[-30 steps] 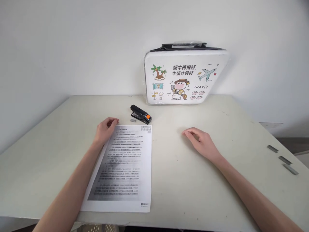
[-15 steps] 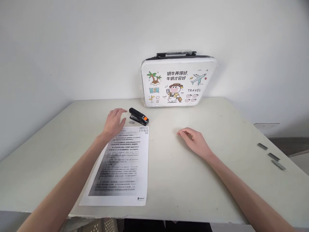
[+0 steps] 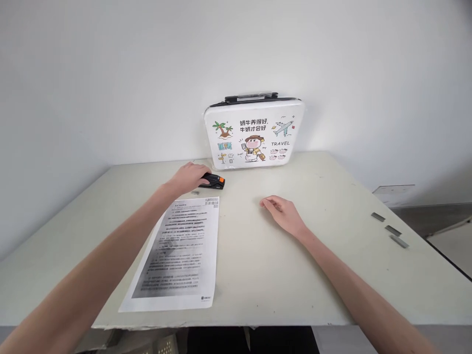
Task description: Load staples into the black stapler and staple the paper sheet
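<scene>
Forearm (image 3: 96, 255) first: on the person's left it is stretching diagonally up from the lower left corner, its wrist running almost straight into the left hand (image 3: 189, 178), whose back is facing upward. Partly behind that forearm, a printed sheet (image 3: 177, 250) is lying flat on the pale table (image 3: 243, 255). A small grey staple strip (image 3: 195, 193) is lying just above the sheet's top edge. The left hand's fingers are arching over the rear of a black stapler (image 3: 214, 182) and its thumb is lying along the near side, so the hand is gripping it; whether the stapler is touching the table, one cannot tell. Its orange button (image 3: 221, 180) is showing beyond the fingers. Farther back, a white cartoon-printed case (image 3: 254, 135) is standing on the table. Well apart from the stapler, the right hand (image 3: 282, 214) is staying low over the tabletop, loosely closed, fingers curling inward toward the thumb. The right forearm (image 3: 354, 285) is slanting toward the lower right. Beyond it, three grey staple strips (image 3: 393, 231) are lying near the table's right edge.
</scene>
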The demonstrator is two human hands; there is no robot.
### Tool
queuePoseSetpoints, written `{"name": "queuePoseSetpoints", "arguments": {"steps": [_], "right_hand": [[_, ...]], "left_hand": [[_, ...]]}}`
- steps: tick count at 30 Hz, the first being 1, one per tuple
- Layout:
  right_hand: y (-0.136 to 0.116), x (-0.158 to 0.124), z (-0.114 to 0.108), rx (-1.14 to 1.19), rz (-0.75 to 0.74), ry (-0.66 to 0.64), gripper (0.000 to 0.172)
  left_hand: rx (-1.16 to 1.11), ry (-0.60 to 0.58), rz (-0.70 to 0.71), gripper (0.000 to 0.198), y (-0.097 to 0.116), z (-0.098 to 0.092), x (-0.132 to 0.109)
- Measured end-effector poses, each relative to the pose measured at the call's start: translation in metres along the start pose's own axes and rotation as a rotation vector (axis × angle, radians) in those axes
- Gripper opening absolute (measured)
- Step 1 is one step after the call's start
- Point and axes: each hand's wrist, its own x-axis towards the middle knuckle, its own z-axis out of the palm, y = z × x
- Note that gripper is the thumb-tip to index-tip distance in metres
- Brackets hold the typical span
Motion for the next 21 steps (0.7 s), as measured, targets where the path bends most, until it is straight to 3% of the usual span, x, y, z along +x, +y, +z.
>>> {"name": "queuePoseSetpoints", "arguments": {"steps": [3, 6, 9, 13, 17, 21], "right_hand": [[0.002, 0.002, -0.002, 0.105, 0.007, 0.067, 0.039], [0.005, 0.005, -0.006, 0.194, 0.021, 0.213, 0.044], [0.009, 0.007, -0.013, 0.245, 0.046, 0.314, 0.049], [0.01, 0.007, -0.022, 0.324, 0.067, 0.328, 0.049], [0.007, 0.007, -0.03, 0.339, 0.063, 0.335, 0.048], [0.004, 0.006, -0.032, 0.316, 0.08, 0.306, 0.044]], "left_hand": [[0.015, 0.053, 0.057, 0.025, 0.032, -0.003, -0.005], [0.001, 0.111, 0.111, 0.028, 0.075, 0.001, -0.011], [-0.029, 0.115, 0.19, 0.026, 0.119, 0.013, -0.016], [-0.015, 0.097, 0.276, 0.021, 0.165, 0.035, -0.023], [-0.051, 0.093, 0.308, 0.02, 0.189, 0.055, -0.027], [-0.087, 0.093, 0.283, 0.019, 0.196, 0.069, -0.029]]}}
